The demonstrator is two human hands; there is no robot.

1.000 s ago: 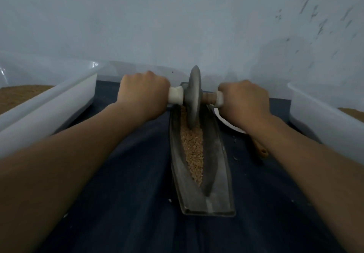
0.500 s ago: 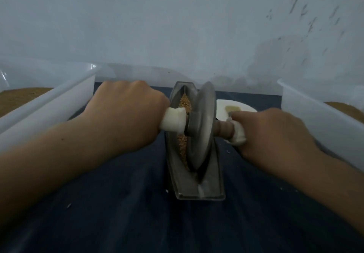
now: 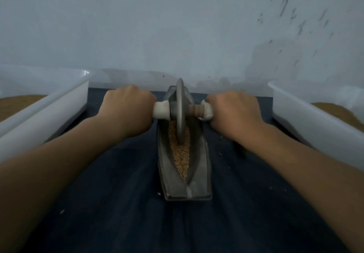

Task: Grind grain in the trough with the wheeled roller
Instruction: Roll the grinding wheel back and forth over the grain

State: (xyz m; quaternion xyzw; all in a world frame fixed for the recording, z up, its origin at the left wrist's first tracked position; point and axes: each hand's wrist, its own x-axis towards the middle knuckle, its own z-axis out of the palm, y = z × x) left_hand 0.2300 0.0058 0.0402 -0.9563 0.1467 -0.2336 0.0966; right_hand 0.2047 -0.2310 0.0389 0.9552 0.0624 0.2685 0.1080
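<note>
- The ends of the handles (image 3: 161, 110) are hidden in the fists: left hand (image 3: 126, 110) grips at 9 o'clock of the wheeled roller (image 3: 180, 112), right hand (image 3: 234, 112) at 3 o'clock.
- The roller stands upright in the grey trough (image 3: 200, 166); tan grain (image 3: 181, 158) lies toward 6 o'clock.

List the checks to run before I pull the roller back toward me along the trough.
1. The left hand grips the white left handle: ok.
2. The right hand grips the right handle: ok, though its white wrap looks ragged.
3. The wheel stands upright in the trough, near its far end: ok.
4. The grain lies in the groove on the near side of the wheel: ok.
5. The trough sits steady on the dark cloth: cannot tell.
6. No spill: not ok, a few bits lie on the cloth beside the trough.
</note>
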